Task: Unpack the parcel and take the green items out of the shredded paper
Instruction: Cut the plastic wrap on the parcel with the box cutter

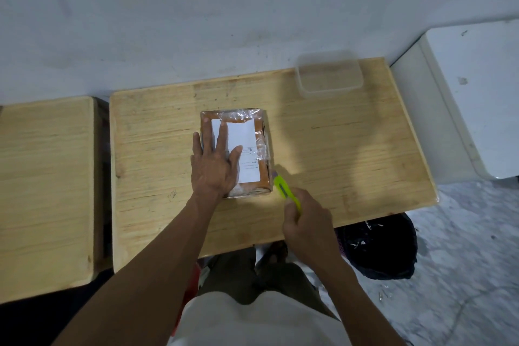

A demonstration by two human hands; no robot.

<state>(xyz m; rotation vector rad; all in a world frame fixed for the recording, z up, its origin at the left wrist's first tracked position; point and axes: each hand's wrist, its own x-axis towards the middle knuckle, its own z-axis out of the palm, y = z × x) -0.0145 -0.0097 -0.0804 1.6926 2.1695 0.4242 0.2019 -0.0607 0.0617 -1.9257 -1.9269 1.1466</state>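
A tape-wrapped cardboard parcel [236,152] with a white shipping label [241,149] lies near the middle of a wooden desk [351,149]. The person's left hand [214,161] presses flat on its top, fingers straight and spread. The right hand [307,229] grips a lime-green utility knife [286,191], its tip at the parcel's near right corner. A clear plastic container [329,74] sits at the desk's far right edge.

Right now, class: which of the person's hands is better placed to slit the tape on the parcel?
The right hand: it already grips the green cutter, whose tip sits at the parcel's near right corner. The left hand lies flat on top, steadying it.
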